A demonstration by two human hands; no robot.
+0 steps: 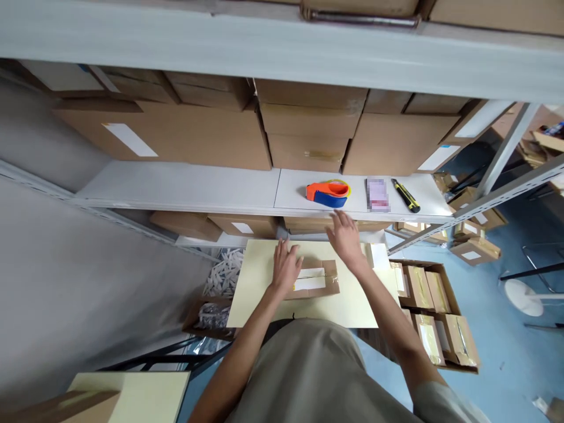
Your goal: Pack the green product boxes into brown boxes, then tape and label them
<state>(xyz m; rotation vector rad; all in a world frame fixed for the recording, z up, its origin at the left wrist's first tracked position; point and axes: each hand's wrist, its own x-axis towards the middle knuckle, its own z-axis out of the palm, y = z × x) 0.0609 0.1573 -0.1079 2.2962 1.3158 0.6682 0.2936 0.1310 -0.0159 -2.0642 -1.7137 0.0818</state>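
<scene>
A small cardboard box (331, 276) with a white label (311, 279) and clear tape lies flat on the pale yellow table (259, 258). My left hand (286, 264) is over the box's left end, fingers apart; whether it touches the cardboard I cannot tell. Raised beyond the box, my right hand (345, 236) has its fingers spread and nothing in them, close to the shelf's front edge. Nearest to it on the white shelf is an orange and blue tape dispenser (328, 194). A yellow and black box cutter (406, 196) lies farther right, past a blurred-out packet (378, 195).
Cardboard boxes (308, 120) fill the back of the shelf. On the floor at right stands an open carton (458, 302) of taped boxes. White strips (224, 273) lie in a heap left of the table. A metal shelf post (506, 150) rises at right.
</scene>
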